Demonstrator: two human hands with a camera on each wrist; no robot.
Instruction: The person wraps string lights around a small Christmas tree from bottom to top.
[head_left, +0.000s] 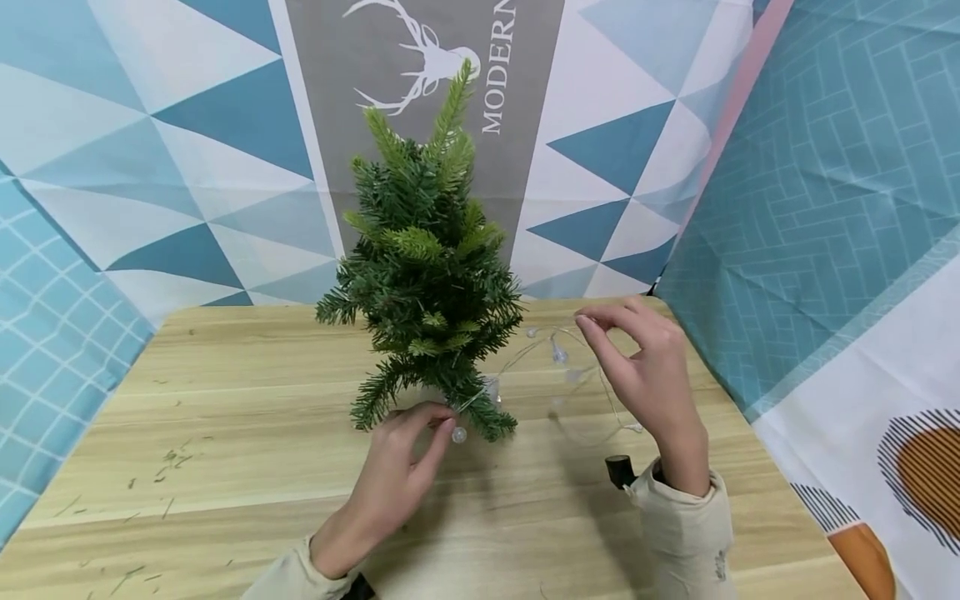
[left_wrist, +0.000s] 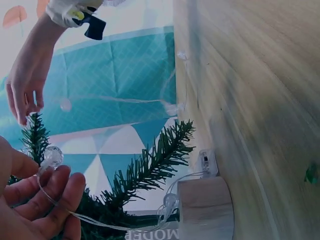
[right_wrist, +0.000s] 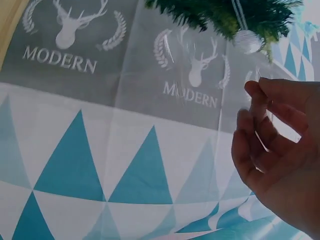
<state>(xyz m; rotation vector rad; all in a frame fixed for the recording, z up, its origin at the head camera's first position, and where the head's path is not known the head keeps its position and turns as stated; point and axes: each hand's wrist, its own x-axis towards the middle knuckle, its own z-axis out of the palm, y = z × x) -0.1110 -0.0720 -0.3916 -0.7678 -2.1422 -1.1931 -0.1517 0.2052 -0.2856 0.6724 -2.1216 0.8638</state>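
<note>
A small artificial Christmas tree stands on the table, dark green with lighter tips. At its lowest branches my left hand pinches the thin clear wire of a string of lights, beside a round clear bulb. The wire runs on to the tree's round wooden base. Raised to the tree's right, my right hand pinches the same string between thumb and forefinger; only a bit of wire shows at its fingertips in the right wrist view. Between the hands, more bulbs hang in a loose loop.
A small white switch box sits against the wooden base. Fallen needles lie scattered on the left of the wooden table. Patterned cloth hangs behind the tree and along both sides.
</note>
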